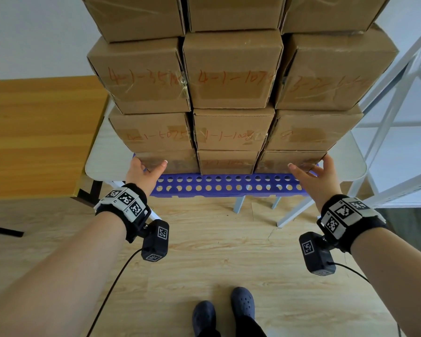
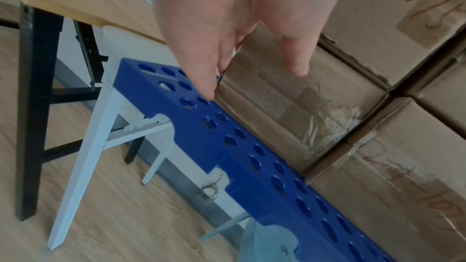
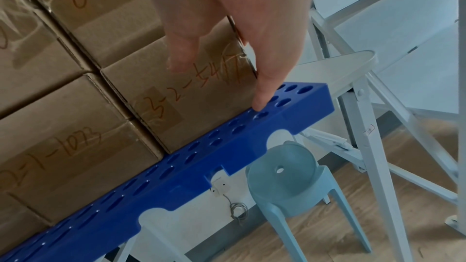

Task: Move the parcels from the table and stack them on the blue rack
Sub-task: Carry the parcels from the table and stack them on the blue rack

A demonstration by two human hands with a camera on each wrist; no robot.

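— What colour are the boxes (image 1: 231,69) at centre frame?
— Brown, with red handwritten numbers.
— And the rack (image 1: 229,184) under them?
— Blue, dotted with round holes. Orange wood-grain table (image 1: 34,132) at left.

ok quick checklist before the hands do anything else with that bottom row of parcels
1. Left hand at outer corner of bottom left parcel: ok, fingers straight.
2. Right hand at outer corner of bottom right parcel: ok, fingers straight.
3. Bottom row seated on blue rack: ok.
4. Columns square: not ok, upper parcels overhang lower ones.
5. Wooden table free of parcels: cannot tell, only partly in view.
6. Stack top: cannot tell, out of frame.
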